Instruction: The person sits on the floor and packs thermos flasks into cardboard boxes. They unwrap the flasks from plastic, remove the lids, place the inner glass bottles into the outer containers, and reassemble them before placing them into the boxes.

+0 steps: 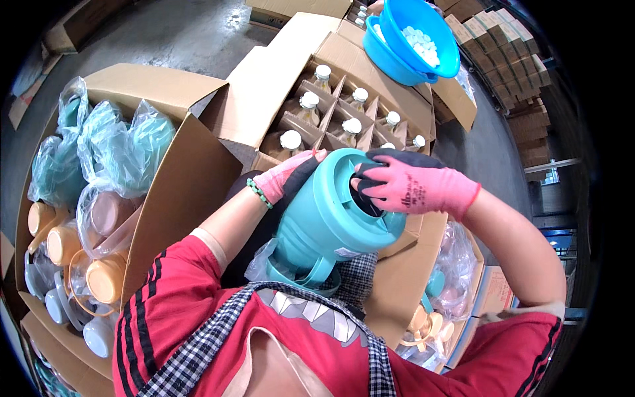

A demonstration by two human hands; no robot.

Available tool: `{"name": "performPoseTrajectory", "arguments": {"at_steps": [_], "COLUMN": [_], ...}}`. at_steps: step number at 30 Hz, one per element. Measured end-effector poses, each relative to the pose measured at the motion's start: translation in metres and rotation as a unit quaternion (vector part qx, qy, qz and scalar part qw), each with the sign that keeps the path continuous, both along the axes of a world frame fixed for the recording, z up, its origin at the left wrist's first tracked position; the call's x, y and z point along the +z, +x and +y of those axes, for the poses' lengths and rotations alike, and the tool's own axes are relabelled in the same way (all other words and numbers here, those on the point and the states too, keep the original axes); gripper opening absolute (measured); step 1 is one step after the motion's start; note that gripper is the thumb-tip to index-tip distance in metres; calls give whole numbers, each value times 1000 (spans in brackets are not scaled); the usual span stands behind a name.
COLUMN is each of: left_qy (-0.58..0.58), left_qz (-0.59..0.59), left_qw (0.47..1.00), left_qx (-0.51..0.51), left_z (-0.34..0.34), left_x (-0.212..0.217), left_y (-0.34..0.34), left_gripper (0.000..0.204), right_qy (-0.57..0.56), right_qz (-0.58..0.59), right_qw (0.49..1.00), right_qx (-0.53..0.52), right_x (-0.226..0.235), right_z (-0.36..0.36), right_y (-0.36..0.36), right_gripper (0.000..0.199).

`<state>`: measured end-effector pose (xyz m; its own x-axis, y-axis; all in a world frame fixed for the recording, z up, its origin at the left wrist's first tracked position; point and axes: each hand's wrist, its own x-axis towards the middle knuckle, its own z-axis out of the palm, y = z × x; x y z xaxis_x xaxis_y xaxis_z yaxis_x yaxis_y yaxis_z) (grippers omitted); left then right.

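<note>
A teal plastic jug casing (317,205) with a loop handle lies tilted across my lap, its round opening turned toward the upper right. My left hand (289,175), in a pink glove with a dark palm, presses against its far left side. Bent over the rim of the opening is my right hand (413,182), gloved alike, with its fingers curled into the dark hole (364,198). Whatever those fingertips touch inside is hidden. A clear plastic bag (262,259) shows beside the casing's handle.
Ahead, a divided carton (264,142) holds several glass liners (307,109) with white caps. Blue basins (390,63) with small white pieces stand beyond it. At left, a carton (155,178) holds bagged teal casings and peach parts (106,278). Another carton of parts (433,324) sits at right.
</note>
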<state>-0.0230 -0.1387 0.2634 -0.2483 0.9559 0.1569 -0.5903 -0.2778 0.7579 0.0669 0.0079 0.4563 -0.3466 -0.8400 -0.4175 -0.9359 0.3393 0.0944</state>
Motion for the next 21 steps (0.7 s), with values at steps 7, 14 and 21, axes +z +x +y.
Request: {"name": "performPoseTrajectory", "arguments": {"at_steps": [7,14,21], "left_qy": [-54,101,71], "left_qz": [5,-303,-299], "left_qw": [998,938,943], "left_qx": [15,-133,-125], "left_z": [17,15,24], "left_x": [-23,-23,-27], "left_y": [-5,-12,-8], "left_gripper": [35,46,40], "right_qy": [22,-253,-487], "right_qz": [-27,105,-217], "right_qw": [859,771,343], "right_qx": [-511,-574,-773], "right_x": [-19,-30,-112], "right_z": [-41,-41,-81], "right_y": [12,20,162], "right_gripper": [33,29,44]}}
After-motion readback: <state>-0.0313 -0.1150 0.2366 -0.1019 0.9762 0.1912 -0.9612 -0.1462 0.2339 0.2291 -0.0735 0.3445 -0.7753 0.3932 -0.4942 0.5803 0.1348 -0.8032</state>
